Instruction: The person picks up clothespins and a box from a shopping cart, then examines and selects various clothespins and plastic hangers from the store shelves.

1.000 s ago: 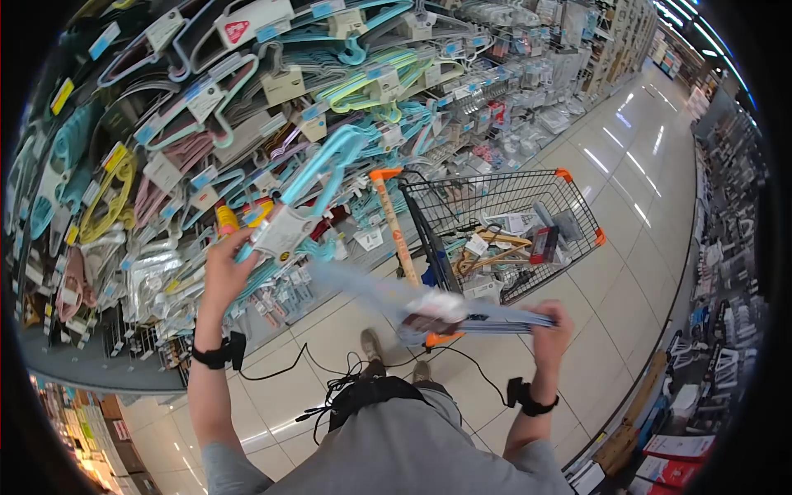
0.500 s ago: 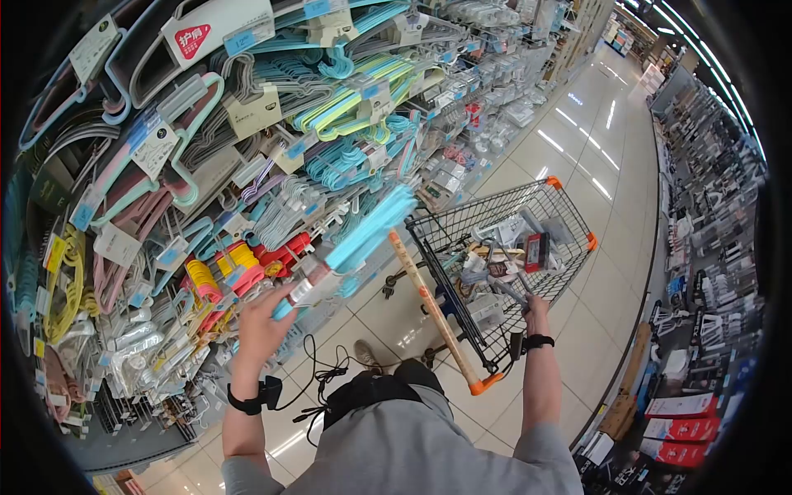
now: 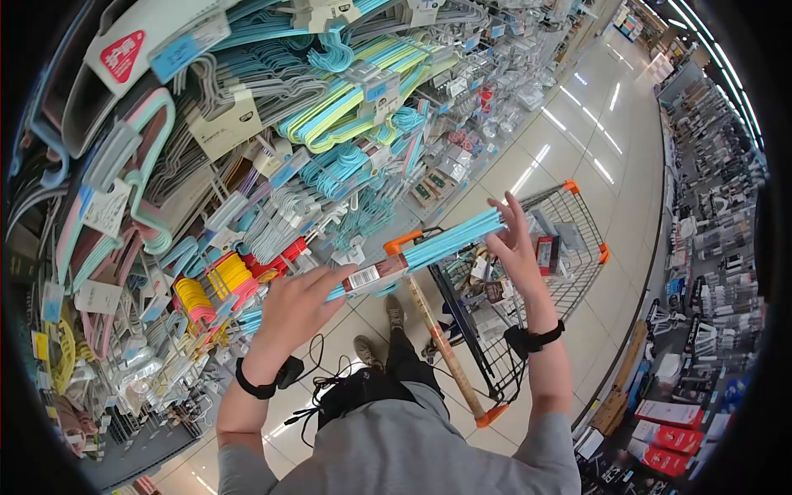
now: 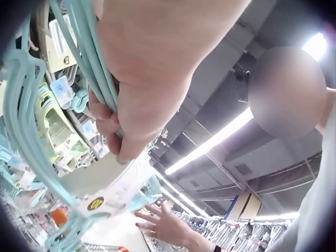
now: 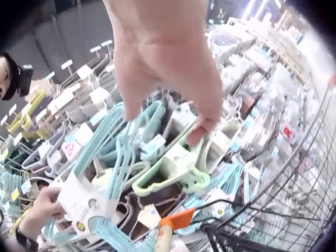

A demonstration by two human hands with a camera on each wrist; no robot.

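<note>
A bundle of light blue hangers [image 3: 454, 241] in a paper sleeve [image 3: 375, 274] is held up in front of the body. My left hand [image 3: 297, 309] grips its near end; in the left wrist view the fingers of that hand [image 4: 147, 68] curl round the blue bars beside the white sleeve [image 4: 113, 191]. At the bundle's far end is my right hand [image 3: 520, 252], fingers spread. The right wrist view has this hand [image 5: 165, 68] with thumb and fingers apart above the blue hangers [image 5: 123, 152]; whether it touches them I cannot tell.
A cart [image 3: 569, 210] with an orange-cornered wire basket and a long handle [image 3: 445, 351] stands in front, goods inside. Racks of hangers [image 3: 355, 99] line the left. Shelves [image 3: 709, 272] run along the right of a tiled aisle [image 3: 528, 157]. Black cables hang near the waist.
The right hand let go of a grey-blue bundle at the basket and rose to the light blue hangers' far end. The left hand moved that bundle right and tilted it flatter.
</note>
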